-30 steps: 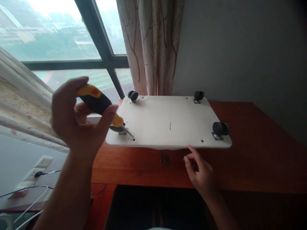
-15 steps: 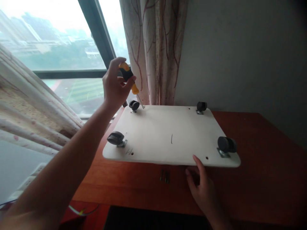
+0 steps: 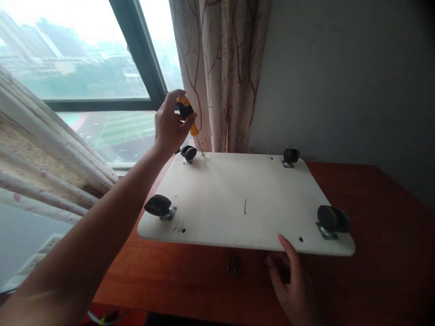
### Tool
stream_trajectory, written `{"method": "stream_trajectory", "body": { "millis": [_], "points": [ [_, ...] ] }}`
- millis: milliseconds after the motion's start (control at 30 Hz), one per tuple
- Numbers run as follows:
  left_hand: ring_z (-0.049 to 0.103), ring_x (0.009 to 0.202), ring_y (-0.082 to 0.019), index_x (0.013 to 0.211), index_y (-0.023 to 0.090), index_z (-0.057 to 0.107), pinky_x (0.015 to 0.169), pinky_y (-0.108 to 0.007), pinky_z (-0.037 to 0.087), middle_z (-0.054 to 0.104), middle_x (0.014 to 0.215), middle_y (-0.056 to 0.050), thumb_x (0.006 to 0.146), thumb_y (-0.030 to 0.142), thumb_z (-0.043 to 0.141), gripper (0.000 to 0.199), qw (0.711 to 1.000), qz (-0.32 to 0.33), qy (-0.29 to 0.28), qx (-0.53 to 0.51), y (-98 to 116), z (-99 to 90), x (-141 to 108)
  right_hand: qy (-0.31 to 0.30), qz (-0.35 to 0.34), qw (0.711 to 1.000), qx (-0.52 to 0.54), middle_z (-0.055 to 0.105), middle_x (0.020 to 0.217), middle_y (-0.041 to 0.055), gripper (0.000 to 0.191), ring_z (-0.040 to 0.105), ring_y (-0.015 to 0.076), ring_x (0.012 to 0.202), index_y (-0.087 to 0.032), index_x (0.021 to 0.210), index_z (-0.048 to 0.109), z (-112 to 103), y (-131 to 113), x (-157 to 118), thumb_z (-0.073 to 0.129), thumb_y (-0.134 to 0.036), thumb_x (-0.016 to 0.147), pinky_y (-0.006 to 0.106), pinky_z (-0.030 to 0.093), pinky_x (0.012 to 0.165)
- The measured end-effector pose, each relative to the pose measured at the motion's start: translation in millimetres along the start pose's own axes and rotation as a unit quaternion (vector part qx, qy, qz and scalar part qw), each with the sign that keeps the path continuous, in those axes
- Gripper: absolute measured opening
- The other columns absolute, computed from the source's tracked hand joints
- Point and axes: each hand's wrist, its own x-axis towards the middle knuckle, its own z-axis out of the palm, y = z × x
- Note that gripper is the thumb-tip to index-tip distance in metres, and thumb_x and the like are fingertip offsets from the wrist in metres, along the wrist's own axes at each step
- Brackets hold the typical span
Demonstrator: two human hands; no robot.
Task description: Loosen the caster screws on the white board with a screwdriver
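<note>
My left hand (image 3: 170, 129) is closed around the yellow-and-black handle of a screwdriver (image 3: 186, 108). The shaft slants down, and its tip meets the far edge of a white board (image 3: 217, 194) beside the back-left caster (image 3: 188, 153). At the near edge, my right hand (image 3: 295, 285) grips the board, one finger on top and others below, partly hidden. Black casters on metal plates stand up at the remaining corners: front left (image 3: 158, 205), front right (image 3: 332, 219) and back right (image 3: 291, 155). Whether a screw sits under the tip is too small to tell.
Under the board is a reddish-brown wooden table (image 3: 152, 271), with a few small metal pieces (image 3: 236, 267) near the board's front edge. A window and curtains (image 3: 224, 81) rise behind and to the left; a grey wall (image 3: 340, 81) stands at the back right.
The board's near edge has come up and closer, its tilt toward me changed. My left hand and the screwdriver have shifted slightly right and down; my right hand still holds the edge.
</note>
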Motion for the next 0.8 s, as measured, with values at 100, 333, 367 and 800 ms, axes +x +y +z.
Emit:
{"method": "stream_trajectory", "body": {
  "millis": [100,333,367,800],
  "points": [
    [0.056,0.058,0.002,0.128,0.020,0.056,0.050,-0.014,0.040,0.068,0.115,0.001,0.082,0.021,0.075,0.049,1.000,-0.022,-0.001,0.010,8.9,-2.2,-2.5,-0.005,0.001,1.000,-0.001,0.079,0.098,0.0129,0.045,0.079,0.0228,0.084,-0.017,0.142,0.049,0.6,0.1,-0.8,0.053,-0.037,0.101,0.025,0.065,0.065],
    [0.057,0.059,-0.005,0.126,0.028,0.056,0.052,-0.021,0.050,0.067,0.114,-0.001,0.078,0.018,0.074,0.053,0.997,-0.068,-0.004,0.034,30.4,-6.3,-2.5,0.006,-0.014,1.000,-0.017,0.078,0.108,0.0172,0.046,0.079,0.0238,0.085,-0.014,0.141,0.049,-0.8,-2.6,0.3,0.051,-0.038,0.102,0.027,0.065,0.066],
    [0.057,0.059,-0.005,0.126,0.027,0.056,0.052,-0.021,0.050,0.066,0.114,0.000,0.078,0.018,0.074,0.053,0.997,-0.068,-0.004,0.033,30.4,-6.1,-2.1,0.005,-0.016,1.000,-0.017,0.078,0.107,0.0169,0.045,0.079,0.0240,0.085,-0.014,0.141,0.049,-1.0,-2.6,0.4,0.051,-0.038,0.102,0.027,0.065,0.066],
    [0.058,0.061,-0.004,0.129,0.029,0.052,0.051,-0.022,0.047,0.063,0.117,0.002,0.084,0.022,0.075,0.051,0.997,-0.061,-0.039,0.017,22.8,-6.3,-0.7,0.002,-0.005,1.000,0.000,0.079,0.095,0.0126,0.045,0.079,0.0228,0.081,-0.015,0.141,0.050,-0.2,-2.2,0.4,0.053,-0.036,0.102,0.025,0.064,0.062]
  ]
}}
